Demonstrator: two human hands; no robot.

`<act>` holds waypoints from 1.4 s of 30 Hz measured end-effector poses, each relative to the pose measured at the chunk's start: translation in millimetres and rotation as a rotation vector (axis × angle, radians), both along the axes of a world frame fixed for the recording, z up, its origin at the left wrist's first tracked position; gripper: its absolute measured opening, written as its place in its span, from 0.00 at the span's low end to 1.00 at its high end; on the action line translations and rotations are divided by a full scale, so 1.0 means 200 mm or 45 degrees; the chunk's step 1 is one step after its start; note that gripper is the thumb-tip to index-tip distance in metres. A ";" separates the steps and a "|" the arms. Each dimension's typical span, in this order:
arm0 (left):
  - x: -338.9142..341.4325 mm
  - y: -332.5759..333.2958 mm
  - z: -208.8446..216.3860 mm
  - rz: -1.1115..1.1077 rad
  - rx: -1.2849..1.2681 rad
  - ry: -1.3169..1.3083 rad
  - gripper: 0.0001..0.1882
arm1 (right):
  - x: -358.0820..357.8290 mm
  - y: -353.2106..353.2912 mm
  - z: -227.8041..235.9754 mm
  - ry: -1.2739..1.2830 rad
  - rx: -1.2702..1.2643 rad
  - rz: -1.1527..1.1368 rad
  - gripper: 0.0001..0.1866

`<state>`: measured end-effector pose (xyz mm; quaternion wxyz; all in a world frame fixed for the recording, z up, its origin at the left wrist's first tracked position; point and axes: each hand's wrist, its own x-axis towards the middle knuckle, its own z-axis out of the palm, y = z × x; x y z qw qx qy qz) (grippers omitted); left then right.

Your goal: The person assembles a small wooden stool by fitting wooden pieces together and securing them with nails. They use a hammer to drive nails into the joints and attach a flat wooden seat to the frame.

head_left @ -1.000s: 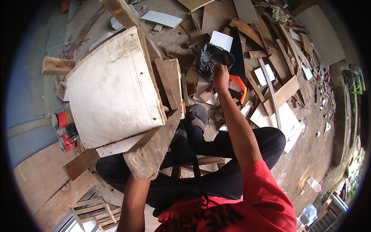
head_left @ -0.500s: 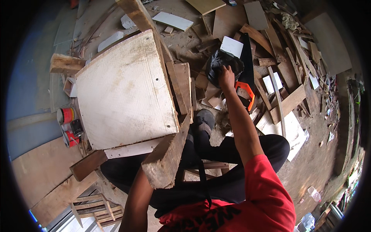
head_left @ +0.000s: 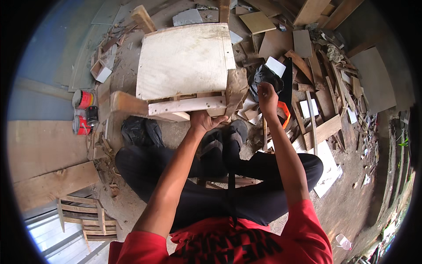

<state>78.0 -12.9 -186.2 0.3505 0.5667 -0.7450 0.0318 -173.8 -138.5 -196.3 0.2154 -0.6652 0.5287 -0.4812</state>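
A wooden frame with a worn white board [head_left: 184,59] and thick leg-like posts at its corners stands in front of me. My left hand [head_left: 203,121] is closed round its near lower rail [head_left: 187,105], thumb stretched along beside the right post [head_left: 236,86]; part of the fingers is hidden under the rail. To the right, my right hand [head_left: 267,97] is over the near edge of an open black plastic bag [head_left: 260,78], its fingertips pinched together. Whatever they hold is too small to make out. A handsaw with an orange handle [head_left: 285,113] lies beside that hand.
Scrap boards and offcuts [head_left: 323,88] cover the floor at the right. Red cans [head_left: 82,99] stand by the left wall. Another black bag [head_left: 141,131] lies near my left knee, and a slatted wooden piece [head_left: 85,215] sits at the lower left.
The wooden frame has turned and moved farther from me. My left hand, hidden before, now shows at its near rail. My right hand has drawn back from inside the black bag.
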 end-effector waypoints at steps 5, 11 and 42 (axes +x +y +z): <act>-0.02 0.07 0.16 -0.124 0.204 0.387 0.31 | 0.05 0.36 0.51 -0.209 0.171 0.135 0.08; -0.21 0.37 0.25 0.208 -0.088 1.045 0.12 | 0.06 0.82 0.97 0.109 -0.122 0.429 0.09; 0.00 0.18 1.07 -0.210 -0.058 0.462 0.08 | -0.02 0.59 0.63 0.022 -0.349 -0.090 0.15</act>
